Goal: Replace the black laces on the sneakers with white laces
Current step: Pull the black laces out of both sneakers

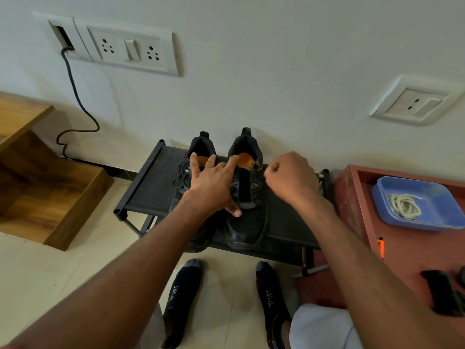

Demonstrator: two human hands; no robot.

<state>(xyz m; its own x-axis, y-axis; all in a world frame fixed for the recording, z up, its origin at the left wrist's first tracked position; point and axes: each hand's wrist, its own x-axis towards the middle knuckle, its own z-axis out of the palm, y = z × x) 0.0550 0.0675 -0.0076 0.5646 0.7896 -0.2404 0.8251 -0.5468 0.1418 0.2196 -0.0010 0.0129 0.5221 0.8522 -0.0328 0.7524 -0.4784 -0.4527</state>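
On the black shoe rack, the left hand spreads flat, steadying the right sneaker, while the right hand pinches its black lace; I cannot see the lace clearly. White laces wait in the blue tray.

Bare forearms, black "SPORT" socks with grey toes

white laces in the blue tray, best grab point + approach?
Come straight down from above: the blue tray is open-topped with low walls, on the red table. The white laces lie as a loose coil in its left part, so pinch across the bundled strands at mid-coil and lift the whole loop. No free end is clearly visible to pick instead.
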